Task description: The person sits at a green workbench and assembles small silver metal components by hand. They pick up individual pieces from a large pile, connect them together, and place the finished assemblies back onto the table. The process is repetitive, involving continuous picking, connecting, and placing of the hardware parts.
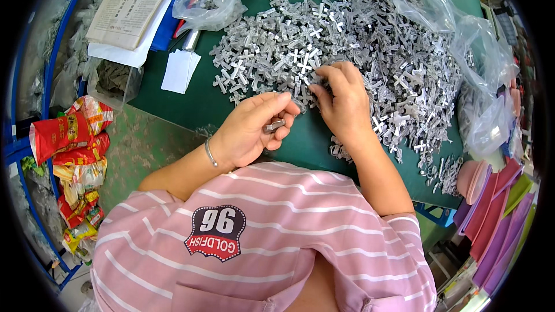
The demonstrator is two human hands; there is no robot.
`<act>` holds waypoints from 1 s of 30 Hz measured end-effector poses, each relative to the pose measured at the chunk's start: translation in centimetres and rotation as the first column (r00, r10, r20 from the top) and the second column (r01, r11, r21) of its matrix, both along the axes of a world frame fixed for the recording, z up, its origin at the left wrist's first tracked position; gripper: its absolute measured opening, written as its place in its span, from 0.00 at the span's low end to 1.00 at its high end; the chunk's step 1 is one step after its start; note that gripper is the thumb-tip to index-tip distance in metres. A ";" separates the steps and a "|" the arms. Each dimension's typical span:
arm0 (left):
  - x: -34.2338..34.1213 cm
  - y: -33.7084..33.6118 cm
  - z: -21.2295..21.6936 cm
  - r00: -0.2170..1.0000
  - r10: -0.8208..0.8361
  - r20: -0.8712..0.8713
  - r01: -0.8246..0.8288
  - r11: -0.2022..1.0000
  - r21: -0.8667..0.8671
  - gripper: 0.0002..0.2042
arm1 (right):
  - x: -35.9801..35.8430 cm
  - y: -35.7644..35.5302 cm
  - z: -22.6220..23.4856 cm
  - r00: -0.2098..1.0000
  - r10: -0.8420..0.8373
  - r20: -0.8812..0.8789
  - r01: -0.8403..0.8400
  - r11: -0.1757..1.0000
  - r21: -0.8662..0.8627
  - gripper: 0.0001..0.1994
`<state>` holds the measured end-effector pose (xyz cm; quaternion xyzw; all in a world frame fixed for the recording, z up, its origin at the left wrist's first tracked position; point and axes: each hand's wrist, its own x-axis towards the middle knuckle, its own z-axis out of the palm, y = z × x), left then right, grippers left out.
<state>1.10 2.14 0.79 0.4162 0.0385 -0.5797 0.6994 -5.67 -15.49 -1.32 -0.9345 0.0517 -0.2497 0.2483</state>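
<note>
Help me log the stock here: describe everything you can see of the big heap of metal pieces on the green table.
The heap of metal pieces is a wide, loose mound of small, silvery, cross-shaped parts, jumbled at all angles. It covers the far and right part of the green table, thinning to scattered strays near the front right edge. Clear plastic bags border it. The right hand rests its fingertips in its near edge.

Green-topped table (173,101) under a heap of silver cross-shaped parts (341,46), white paper slip (180,70), clear bags (208,0).
</note>
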 end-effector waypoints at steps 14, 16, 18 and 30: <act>-0.9 -0.8 -0.5 0.930 0.081 0.360 -0.094 0.995 0.018 0.09 | -2.9 0.7 1.6 0.970 0.164 -0.181 0.198 -0.092 0.976 0.06; -0.9 -0.8 -0.5 0.934 0.074 0.349 -0.089 0.996 0.025 0.08 | -3.0 0.7 1.7 0.972 0.166 -0.165 0.188 -0.131 0.973 0.06; -0.9 -0.7 -0.5 0.940 0.076 0.334 -0.089 0.996 0.025 0.07 | -3.0 0.8 1.8 0.972 0.166 -0.164 0.188 -0.146 0.971 0.06; -0.3 0.6 0.4 0.995 -0.032 -0.096 0.034 0.999 0.026 0.08 | -1.3 1.2 1.0 0.981 -0.015 -0.194 0.079 0.942 0.325 0.05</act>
